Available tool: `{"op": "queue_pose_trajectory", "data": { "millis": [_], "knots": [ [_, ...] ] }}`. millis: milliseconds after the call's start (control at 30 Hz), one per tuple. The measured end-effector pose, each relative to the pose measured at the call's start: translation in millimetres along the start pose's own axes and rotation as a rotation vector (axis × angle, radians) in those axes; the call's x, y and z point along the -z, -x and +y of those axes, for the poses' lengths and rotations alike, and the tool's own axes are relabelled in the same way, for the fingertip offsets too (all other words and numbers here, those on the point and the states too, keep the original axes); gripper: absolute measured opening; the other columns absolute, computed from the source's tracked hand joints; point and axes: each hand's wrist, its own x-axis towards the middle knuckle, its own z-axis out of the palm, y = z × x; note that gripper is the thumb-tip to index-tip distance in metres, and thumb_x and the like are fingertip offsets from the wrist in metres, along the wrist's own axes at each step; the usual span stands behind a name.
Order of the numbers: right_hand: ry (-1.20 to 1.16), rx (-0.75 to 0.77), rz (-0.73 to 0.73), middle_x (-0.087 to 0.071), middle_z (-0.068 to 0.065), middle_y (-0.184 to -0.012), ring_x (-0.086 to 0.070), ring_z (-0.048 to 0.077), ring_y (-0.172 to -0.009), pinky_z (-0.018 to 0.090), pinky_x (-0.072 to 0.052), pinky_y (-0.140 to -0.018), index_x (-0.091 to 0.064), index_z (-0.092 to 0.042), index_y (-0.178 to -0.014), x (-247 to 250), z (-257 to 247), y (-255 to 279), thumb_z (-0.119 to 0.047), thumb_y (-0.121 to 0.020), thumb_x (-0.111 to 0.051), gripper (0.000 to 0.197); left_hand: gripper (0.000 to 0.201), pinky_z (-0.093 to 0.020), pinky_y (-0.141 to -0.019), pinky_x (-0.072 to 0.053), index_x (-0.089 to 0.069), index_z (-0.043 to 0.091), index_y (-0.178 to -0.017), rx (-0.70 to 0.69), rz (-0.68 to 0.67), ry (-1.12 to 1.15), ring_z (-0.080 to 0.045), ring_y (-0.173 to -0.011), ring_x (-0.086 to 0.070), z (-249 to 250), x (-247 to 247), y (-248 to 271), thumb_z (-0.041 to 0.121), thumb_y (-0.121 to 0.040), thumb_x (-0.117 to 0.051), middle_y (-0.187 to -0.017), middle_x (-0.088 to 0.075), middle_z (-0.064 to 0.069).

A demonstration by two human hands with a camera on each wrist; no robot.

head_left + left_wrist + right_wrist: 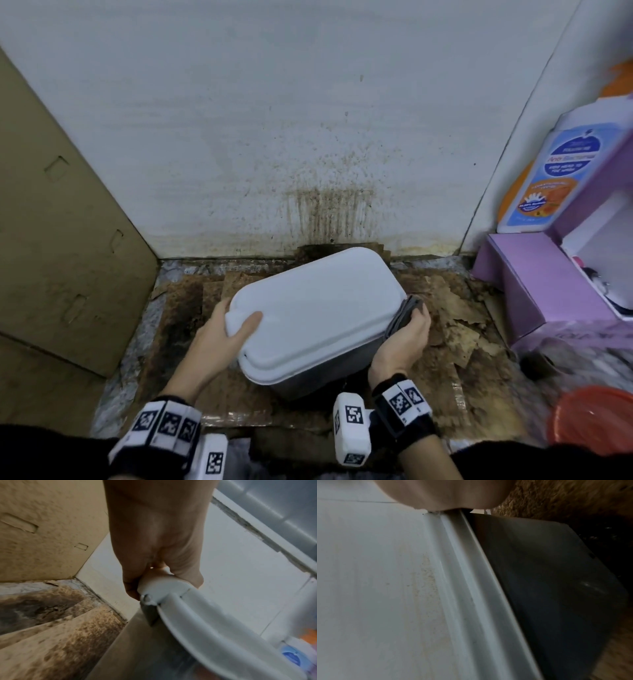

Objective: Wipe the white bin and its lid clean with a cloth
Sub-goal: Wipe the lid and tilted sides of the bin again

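Observation:
The white bin (308,383) stands on the floor near the wall, closed by its white lid (318,308). My left hand (226,329) grips the lid's tab at its front left corner, thumb on top. The left wrist view shows my left hand (154,547) curled round that tab (164,586), above the bin wall (137,649). My right hand (404,339) holds a folded grey cloth (406,313) against the bin's right side, just under the lid rim. In the right wrist view, faint brown specks mark the lid (385,588) beside its rim, and the cloth is hidden.
A brown cardboard sheet (61,240) leans at the left. The white wall (325,205) behind carries brown drip stains. Torn, dirty cardboard (455,325) covers the floor. A purple box (534,284) and a bottle (561,171) crowd the right, with an orange-red round object (596,418) in front.

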Motion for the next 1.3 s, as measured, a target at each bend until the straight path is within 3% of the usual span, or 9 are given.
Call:
{"op": "queue_pose_trajectory", "data": {
  "millis": [267, 400, 567, 733, 867, 1000, 1133, 1200, 1300],
  "knots": [
    [0.127, 0.046, -0.09, -0.053, -0.007, -0.134, -0.05, 0.013, -0.122, 0.028, -0.039, -0.099, -0.045, -0.027, -0.148, -1, 9, -3, -0.032, -0.106, -0.041, 0.042, 0.116, -0.05, -0.102, -0.052, -0.027, 0.024, -0.15, 0.025, 0.088, 0.157, -0.023, -0.124, -0.056, -9, -11, -9, 0.092, -0.061, -0.059, -0.142, -0.051, 0.001],
    [0.151, -0.005, -0.163, -0.051, -0.006, -0.139, -0.049, 0.014, -0.128, 0.031, -0.039, -0.106, -0.041, -0.022, -0.151, -2, 3, -29, -0.031, -0.107, -0.042, 0.045, 0.092, -0.051, -0.099, -0.051, -0.031, 0.016, -0.144, 0.083, 0.209, 0.148, -0.026, -0.118, -0.058, -14, -28, -4, 0.077, -0.081, -0.06, -0.135, -0.056, -0.006],
    [0.169, -0.158, -0.276, -0.052, -0.001, -0.145, -0.054, 0.018, -0.123, 0.035, -0.044, -0.099, -0.043, -0.014, -0.15, -6, -9, -66, -0.026, -0.106, -0.043, 0.046, 0.1, -0.044, -0.094, -0.051, -0.022, 0.005, -0.151, 0.142, 0.269, 0.174, -0.027, -0.119, -0.056, -17, -39, 8, 0.073, -0.086, -0.058, -0.131, -0.053, -0.005],
    [0.276, -0.118, -0.442, -0.072, 0.008, -0.104, -0.065, 0.022, -0.092, 0.034, -0.047, -0.074, -0.07, -0.01, -0.111, -7, -23, -64, -0.024, -0.106, -0.041, 0.032, 0.079, -0.037, -0.079, -0.048, -0.033, 0.007, -0.143, 0.111, 0.254, 0.107, -0.023, -0.107, -0.057, -10, -40, 16, 0.064, -0.093, -0.055, -0.127, -0.058, -0.006],
    [0.239, -0.092, -0.411, -0.07, 0.004, -0.094, -0.062, 0.02, -0.086, 0.035, -0.044, -0.075, -0.071, -0.011, -0.102, -4, -24, -57, -0.023, -0.105, -0.042, 0.032, 0.076, -0.043, -0.09, -0.051, -0.038, 0.014, -0.145, 0.083, 0.244, 0.073, -0.027, -0.115, -0.059, -10, -32, 14, 0.067, -0.092, -0.053, -0.131, -0.06, -0.006],
    [0.14, -0.148, -0.312, -0.074, 0.008, -0.112, -0.066, 0.025, -0.105, 0.043, -0.048, -0.097, -0.075, -0.017, -0.104, 2, -11, -52, -0.033, -0.096, -0.051, 0.03, 0.074, -0.043, -0.095, -0.048, -0.04, 0.019, -0.149, 0.045, 0.215, 0.063, -0.028, -0.12, -0.057, -5, -20, 5, 0.067, -0.093, -0.053, -0.136, -0.06, -0.006],
    [0.047, -0.144, -0.135, -0.07, 0.001, -0.124, -0.063, 0.024, -0.118, 0.051, -0.042, -0.111, -0.073, -0.023, -0.116, 15, 11, -43, -0.051, -0.075, -0.056, 0.053, 0.068, -0.039, -0.091, -0.047, -0.046, 0.023, -0.148, -0.041, 0.197, 0.073, -0.02, -0.112, -0.057, 12, -9, -11, 0.063, -0.094, -0.054, -0.129, -0.062, 0.001],
    [0.059, -0.108, -0.083, -0.068, -0.001, -0.128, -0.06, 0.022, -0.121, 0.044, -0.043, -0.111, -0.068, -0.02, -0.127, 18, 8, -27, -0.045, -0.084, -0.052, 0.052, 0.063, -0.038, -0.09, -0.045, -0.048, 0.025, -0.147, -0.042, 0.185, 0.067, -0.02, -0.111, -0.056, 14, -6, -15, 0.061, -0.095, -0.055, -0.124, -0.06, 0.004],
    [0.108, -0.055, -0.151, -0.06, -0.005, -0.133, -0.054, 0.016, -0.123, 0.03, -0.038, -0.103, -0.059, -0.015, -0.138, 20, 0, -9, -0.028, -0.102, -0.044, 0.041, 0.058, -0.039, -0.091, -0.045, -0.051, 0.027, -0.144, -0.013, 0.181, 0.089, -0.021, -0.112, -0.057, 5, -5, -14, 0.06, -0.096, -0.055, -0.124, -0.063, 0.003]
  ]
}}
